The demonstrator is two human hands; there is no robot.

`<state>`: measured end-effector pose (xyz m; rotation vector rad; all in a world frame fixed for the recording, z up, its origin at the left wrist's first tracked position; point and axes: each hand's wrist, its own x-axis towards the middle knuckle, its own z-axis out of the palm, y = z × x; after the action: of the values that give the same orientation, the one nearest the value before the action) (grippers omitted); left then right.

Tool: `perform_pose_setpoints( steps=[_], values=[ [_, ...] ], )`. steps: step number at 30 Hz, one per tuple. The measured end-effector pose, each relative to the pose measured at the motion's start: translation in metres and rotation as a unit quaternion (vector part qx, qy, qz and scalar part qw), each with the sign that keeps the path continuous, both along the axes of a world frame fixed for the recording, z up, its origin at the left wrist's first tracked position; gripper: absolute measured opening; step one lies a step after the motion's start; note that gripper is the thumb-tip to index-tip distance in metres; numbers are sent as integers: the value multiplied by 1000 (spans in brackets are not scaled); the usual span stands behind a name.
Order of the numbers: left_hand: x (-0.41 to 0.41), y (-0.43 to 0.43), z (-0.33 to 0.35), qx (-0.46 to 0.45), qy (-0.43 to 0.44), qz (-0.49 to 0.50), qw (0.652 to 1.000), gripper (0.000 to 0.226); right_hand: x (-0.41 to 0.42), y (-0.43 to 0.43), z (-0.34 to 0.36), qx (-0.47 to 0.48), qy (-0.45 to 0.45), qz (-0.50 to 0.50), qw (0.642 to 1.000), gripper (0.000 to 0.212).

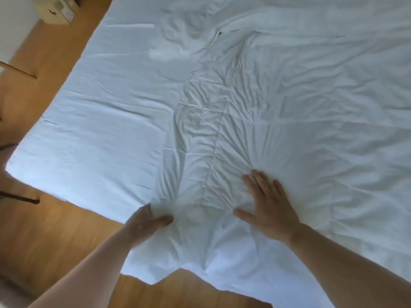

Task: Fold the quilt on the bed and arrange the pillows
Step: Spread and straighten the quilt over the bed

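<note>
Quilt [289, 103], white and creased (stitched seams showing), spread over the right part of the bed [100, 130], with the left hand [149, 221] pinching a fold of its edge at the bed's near side and the right hand [269, 207] flat, fingers spread, pressing it just beside.

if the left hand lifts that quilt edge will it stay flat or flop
Likely floppy: the quilt is creased all over and bunches where the left hand pinches it. Pushed, it would probably wrinkle rather than slide whole: creases fan out from the flat right hand.
</note>
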<state>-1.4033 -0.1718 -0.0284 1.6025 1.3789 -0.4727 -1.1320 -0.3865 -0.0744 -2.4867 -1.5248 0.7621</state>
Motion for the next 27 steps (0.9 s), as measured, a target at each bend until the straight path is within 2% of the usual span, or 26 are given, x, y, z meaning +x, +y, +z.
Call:
perform_pose_setpoints(
  steps=[3,5,7,9,11,16,18,20,22,25,27],
  values=[
    [-20,17,26,91,30,-81,992,28,-19,-37,15,-26,2,5,1000,109],
    [-33,43,50,131,-10,-61,989,13,-28,-57,20,-37,-10,-15,999,109],
    [-48,61,46,145,1,-52,988,9,-32,-81,17,-38,-28,-48,998,104],
    [-60,61,14,158,62,-98,981,27,-33,-111,9,-48,-47,-57,996,101],
    [-62,56,-17,131,77,-113,982,49,-38,-140,-1,-37,-69,-62,995,99],
    [-75,63,-16,4,51,-17,999,50,-52,-169,-13,-24,-101,-61,993,96],
    [-82,55,-15,22,59,-6,998,65,-54,-169,-12,-28,-98,-67,993,95],
    [-81,44,-14,29,67,-9,997,68,-52,-171,-10,-48,-87,-64,993,93],
    [-76,43,-19,47,125,-49,990,71,-51,-180,-9,-63,-80,-65,993,93],
    [-58,57,-20,70,250,-158,953,89,-49,-182,-11,-66,-61,-70,994,94],
    [-38,54,-8,126,262,-158,944,98,-49,-178,-10,-31,-44,-94,994,92]
  ],
)
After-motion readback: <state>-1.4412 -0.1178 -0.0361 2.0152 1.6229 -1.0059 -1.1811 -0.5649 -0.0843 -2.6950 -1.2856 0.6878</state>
